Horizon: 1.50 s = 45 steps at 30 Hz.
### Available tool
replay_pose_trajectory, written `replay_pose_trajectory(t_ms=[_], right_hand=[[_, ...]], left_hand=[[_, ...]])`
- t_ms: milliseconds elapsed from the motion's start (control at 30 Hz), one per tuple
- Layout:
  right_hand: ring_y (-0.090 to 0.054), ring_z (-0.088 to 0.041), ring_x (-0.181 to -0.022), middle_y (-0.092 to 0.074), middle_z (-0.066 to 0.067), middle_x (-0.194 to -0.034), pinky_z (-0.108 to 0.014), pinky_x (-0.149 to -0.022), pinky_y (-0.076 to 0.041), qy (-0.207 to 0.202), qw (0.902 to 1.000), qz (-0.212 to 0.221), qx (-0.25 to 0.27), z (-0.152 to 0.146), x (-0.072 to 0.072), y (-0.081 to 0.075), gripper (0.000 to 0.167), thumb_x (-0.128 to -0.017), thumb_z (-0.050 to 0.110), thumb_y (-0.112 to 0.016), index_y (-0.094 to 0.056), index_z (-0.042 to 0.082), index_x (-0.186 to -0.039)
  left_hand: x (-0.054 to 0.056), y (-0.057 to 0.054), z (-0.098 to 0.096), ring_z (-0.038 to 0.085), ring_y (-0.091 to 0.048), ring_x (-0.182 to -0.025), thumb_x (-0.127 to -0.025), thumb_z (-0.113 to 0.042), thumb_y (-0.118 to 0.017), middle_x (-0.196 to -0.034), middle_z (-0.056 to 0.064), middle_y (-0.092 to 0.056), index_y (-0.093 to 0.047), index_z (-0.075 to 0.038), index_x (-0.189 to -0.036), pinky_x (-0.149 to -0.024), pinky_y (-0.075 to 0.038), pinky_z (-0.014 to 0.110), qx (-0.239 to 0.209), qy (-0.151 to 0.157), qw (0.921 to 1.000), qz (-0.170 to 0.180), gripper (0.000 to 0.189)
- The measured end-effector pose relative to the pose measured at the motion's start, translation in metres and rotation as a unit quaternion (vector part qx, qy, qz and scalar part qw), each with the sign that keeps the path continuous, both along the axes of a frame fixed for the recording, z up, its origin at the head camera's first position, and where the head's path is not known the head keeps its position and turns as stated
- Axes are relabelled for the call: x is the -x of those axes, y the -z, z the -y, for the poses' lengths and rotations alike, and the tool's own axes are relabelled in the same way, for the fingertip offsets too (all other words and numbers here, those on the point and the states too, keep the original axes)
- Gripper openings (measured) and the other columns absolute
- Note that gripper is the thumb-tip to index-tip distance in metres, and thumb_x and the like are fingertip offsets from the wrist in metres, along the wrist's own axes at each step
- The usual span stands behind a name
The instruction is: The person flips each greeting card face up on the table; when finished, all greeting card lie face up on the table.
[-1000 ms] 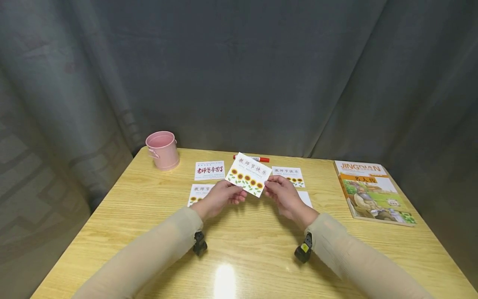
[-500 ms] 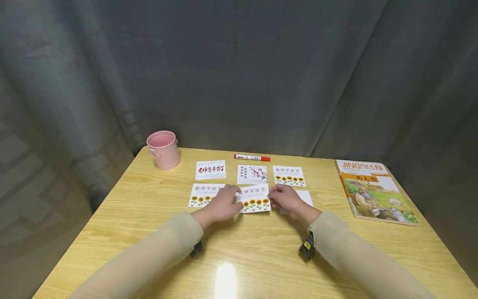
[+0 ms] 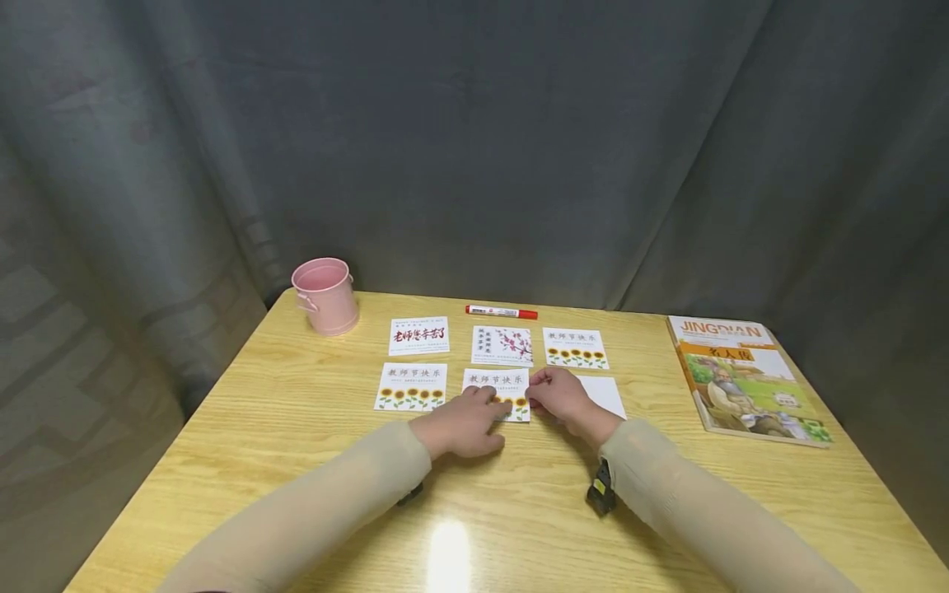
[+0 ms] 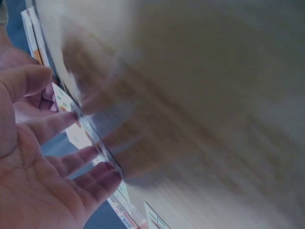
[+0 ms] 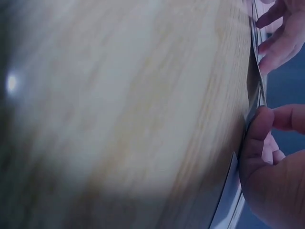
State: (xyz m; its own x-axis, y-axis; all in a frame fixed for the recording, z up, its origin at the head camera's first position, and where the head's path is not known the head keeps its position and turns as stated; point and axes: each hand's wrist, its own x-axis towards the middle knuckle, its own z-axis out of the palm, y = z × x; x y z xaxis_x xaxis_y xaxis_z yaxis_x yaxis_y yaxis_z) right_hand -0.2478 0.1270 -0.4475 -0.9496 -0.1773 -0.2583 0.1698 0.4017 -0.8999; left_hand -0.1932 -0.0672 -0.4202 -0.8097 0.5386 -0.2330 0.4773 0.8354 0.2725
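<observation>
A white greeting card (image 3: 510, 380) with a row of sunflowers and Chinese writing lies in the middle of the front row. My left hand (image 3: 463, 424) rests spread fingers on its lower left part, hiding some flowers. In the left wrist view those fingers (image 4: 66, 164) are extended, tips at the card. At its right edge, my right hand (image 3: 565, 397) pinches the card between thumb and finger, also seen in the right wrist view, where the thumb (image 5: 259, 129) is at the card's corner. Left of it lies a matching sunflower card (image 3: 410, 387); a blank white card (image 3: 604, 395) is partly behind my right hand.
Behind lie a red-lettered card (image 3: 419, 336), a plum-blossom card (image 3: 502, 345) and another sunflower card (image 3: 575, 349). A red-capped marker (image 3: 501, 312) is near the back edge. A pink bucket (image 3: 326, 301) stands back left, a book (image 3: 745, 379) lies right. A grey curtain (image 3: 474, 148) hangs behind.
Both hands have lowered the sunflower card from the air onto the table between its neighbours. My left hand has gone from gripping its left side to lying spread over it.
</observation>
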Motion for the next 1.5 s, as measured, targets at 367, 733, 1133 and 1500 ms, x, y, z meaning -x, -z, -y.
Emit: replay_pose_trajectory(t_ms=[367,733,1133,1500], right_hand=[[-0.068,-0.019,-0.077,-0.070,-0.016,-0.091,-0.033,-0.072,-0.060,-0.024,0.9997,0.003,-0.009,-0.008,-0.001,-0.008,0.023,-0.094,0.003,-0.058,-0.058,-0.007,-0.115],[-0.068,-0.018,-0.084,-0.071,-0.018,-0.099,-0.032,-0.075,-0.057,-0.015,0.9999,-0.005,-0.007,-0.044,-0.002,-0.022,0.036,-0.098,0.008,-0.060,-0.054,-0.013,-0.127],[-0.064,-0.025,-0.099,-0.064,-0.024,-0.114,-0.040,-0.086,-0.056,-0.032,0.9986,-0.029,-0.031,-0.113,0.005,-0.039,0.045,-0.104,0.012,-0.053,-0.043,-0.016,-0.138],[-0.065,-0.013,-0.092,-0.062,-0.030,-0.120,-0.031,-0.082,-0.059,-0.055,0.9963,0.014,-0.064,-0.150,0.015,-0.034,0.047,-0.105,0.009,-0.051,-0.039,-0.025,-0.136]], left_hand=[[0.005,0.001,-0.006,0.032,-0.044,-0.134,-0.100,-0.039,-0.061,-0.151,0.014,-0.046,-0.052,-0.017,-0.153,-0.111,-0.042,0.042,0.041,0.001,0.9991,-0.014,0.059],[0.004,0.001,-0.005,0.032,-0.045,-0.132,-0.099,-0.037,-0.062,-0.151,0.015,-0.046,-0.054,-0.016,-0.151,-0.111,-0.042,0.043,0.038,-0.005,0.9990,-0.022,0.057],[0.015,-0.022,-0.030,0.033,-0.034,-0.147,-0.100,-0.031,-0.058,-0.160,0.018,-0.035,-0.043,-0.007,-0.156,-0.118,-0.034,0.044,-0.046,-0.012,0.9986,-0.024,0.063],[0.033,-0.020,-0.094,0.024,-0.026,-0.153,-0.101,-0.039,-0.057,-0.164,0.012,-0.034,-0.040,-0.009,-0.158,-0.121,-0.025,0.030,-0.035,0.050,0.9979,-0.020,0.067]])
